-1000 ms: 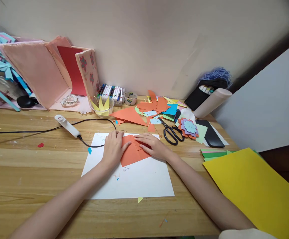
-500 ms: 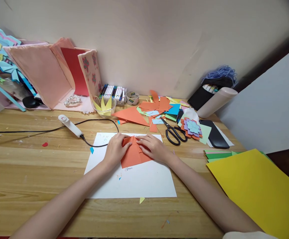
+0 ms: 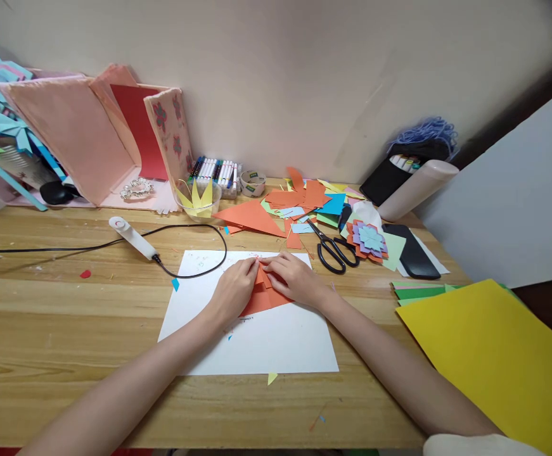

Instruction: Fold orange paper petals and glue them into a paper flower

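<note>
A folded piece of orange paper (image 3: 267, 302) lies on a white sheet (image 3: 285, 345) that has small pen marks on it. My left hand (image 3: 234, 285) covers its left side, with thumb and fingertips pinching near the top point. From the other side my right hand (image 3: 291, 277) grips the paper, its fingers bent and meeting the left fingertips at the peak. Both hands hide part of the folds. Beyond the right hand, black-handled scissors (image 3: 333, 250) rest on the wooden table (image 3: 66, 342).
Orange paper scraps (image 3: 251, 218) pile up behind the sheet. A white device (image 3: 133, 238) with a black cable is at left. Markers (image 3: 216, 172), tape (image 3: 253, 183) and a layered paper flower (image 3: 369, 240) stand further back. Yellow paper (image 3: 489, 354) and a phone (image 3: 416, 253) lie at right.
My left hand has moved right, over the orange paper's left part, and its fingertips now meet the right hand's at the top. The right hand has barely shifted.
</note>
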Tool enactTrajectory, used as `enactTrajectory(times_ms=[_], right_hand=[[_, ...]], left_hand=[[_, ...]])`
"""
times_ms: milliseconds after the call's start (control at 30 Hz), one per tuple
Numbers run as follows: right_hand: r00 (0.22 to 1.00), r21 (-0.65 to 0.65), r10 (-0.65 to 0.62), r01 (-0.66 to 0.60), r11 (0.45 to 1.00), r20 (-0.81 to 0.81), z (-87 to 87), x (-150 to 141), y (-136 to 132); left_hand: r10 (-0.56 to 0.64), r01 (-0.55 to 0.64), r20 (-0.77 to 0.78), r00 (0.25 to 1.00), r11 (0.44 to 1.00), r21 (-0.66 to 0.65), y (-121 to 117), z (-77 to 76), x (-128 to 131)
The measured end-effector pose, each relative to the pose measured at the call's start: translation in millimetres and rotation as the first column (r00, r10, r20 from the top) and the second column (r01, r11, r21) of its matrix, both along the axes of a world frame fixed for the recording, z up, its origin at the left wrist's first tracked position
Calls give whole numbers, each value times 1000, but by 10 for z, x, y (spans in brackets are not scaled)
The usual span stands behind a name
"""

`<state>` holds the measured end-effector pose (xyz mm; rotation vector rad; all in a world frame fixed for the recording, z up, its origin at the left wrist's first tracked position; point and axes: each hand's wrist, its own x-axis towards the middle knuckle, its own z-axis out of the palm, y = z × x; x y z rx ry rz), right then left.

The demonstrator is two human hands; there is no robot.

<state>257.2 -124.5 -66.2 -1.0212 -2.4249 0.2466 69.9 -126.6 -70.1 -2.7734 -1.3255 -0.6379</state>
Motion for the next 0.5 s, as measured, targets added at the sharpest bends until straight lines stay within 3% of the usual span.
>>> enactTrajectory(times_ms=[500], right_hand=[[999, 5, -22, 22, 1000, 34, 14, -21, 0]], left_hand=[[-26, 10, -211, 977, 997, -76, -43, 127, 35]])
